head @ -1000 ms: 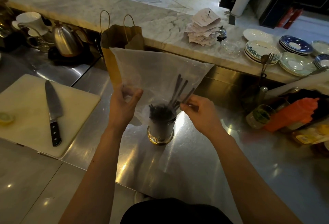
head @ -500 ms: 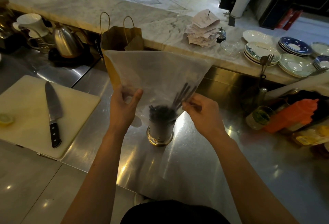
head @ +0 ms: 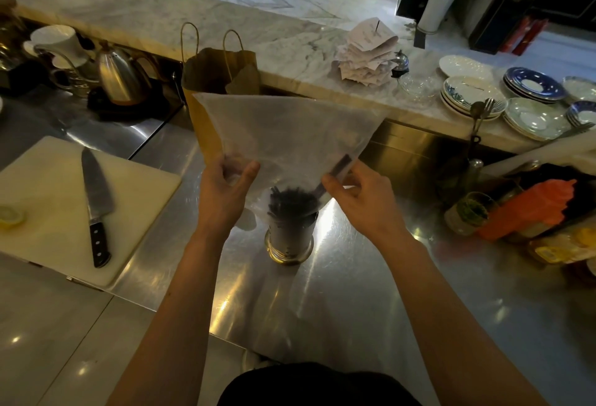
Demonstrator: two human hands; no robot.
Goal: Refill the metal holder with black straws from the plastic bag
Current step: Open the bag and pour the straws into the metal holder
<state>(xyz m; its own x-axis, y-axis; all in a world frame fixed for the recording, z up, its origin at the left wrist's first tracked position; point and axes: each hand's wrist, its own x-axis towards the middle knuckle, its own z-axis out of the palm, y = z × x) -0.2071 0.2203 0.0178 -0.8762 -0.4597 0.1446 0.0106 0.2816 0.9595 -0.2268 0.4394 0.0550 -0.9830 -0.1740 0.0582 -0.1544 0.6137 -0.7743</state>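
A cloudy plastic bag (head: 287, 128) is held upside down over the metal holder (head: 290, 238), which stands on the steel counter. My left hand (head: 222, 189) grips the bag's lower left edge. My right hand (head: 361, 199) pinches its lower right edge. Black straws (head: 290, 201) fill the holder's top, their ends showing through the bag's mouth. One or two straws (head: 338, 167) lie slanted inside the bag beside my right fingers. The rest of the bag looks empty.
A brown paper bag (head: 219, 73) stands just behind the plastic one. A cutting board (head: 58, 212) with a knife (head: 96, 199) lies to the left, a kettle (head: 119, 77) behind it. An orange squeeze bottle (head: 529, 209) and a jar (head: 467, 212) sit right. Plates (head: 532, 115) line the marble ledge.
The loose straws have slid down out of the bag into the holder; only one or two remain slanted by my right hand. Both hands have kept their grip on the bag.
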